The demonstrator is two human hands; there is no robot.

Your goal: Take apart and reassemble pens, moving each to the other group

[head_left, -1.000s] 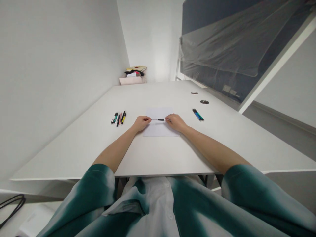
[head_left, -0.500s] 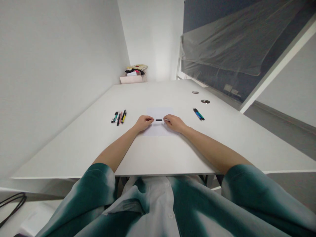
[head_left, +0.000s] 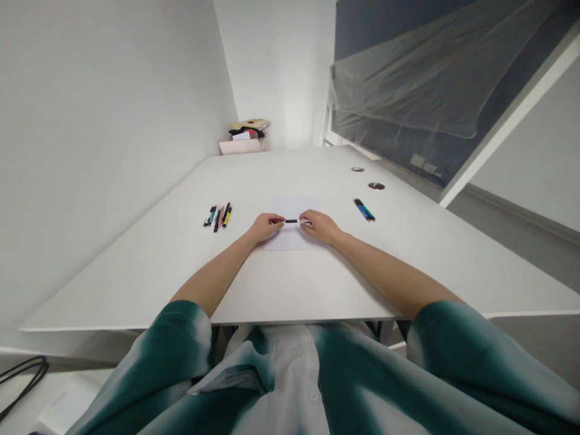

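Observation:
A slim pen point(head_left: 291, 221) with a black middle and lighter ends lies level between my two hands, above a white sheet of paper point(head_left: 292, 241). The fingertips of my left hand point(head_left: 266, 227) pinch its left end. At the other end, my right hand point(head_left: 321, 225) grips the pale part between thumb and fingers. Both hands rest low over the sheet, and their fingers hide the pen's tips.
Several pens and markers point(head_left: 217, 217) lie side by side to the left. A few blue and green pens point(head_left: 364, 209) lie to the right. A pink box point(head_left: 240, 145) with piled items stands at the far end of the white table point(head_left: 290, 290). Two round grommets point(head_left: 376, 186) sit at far right.
My left hand has shifted slightly to the right along the pen, closer to its black middle. My right hand stays nearly where it was.

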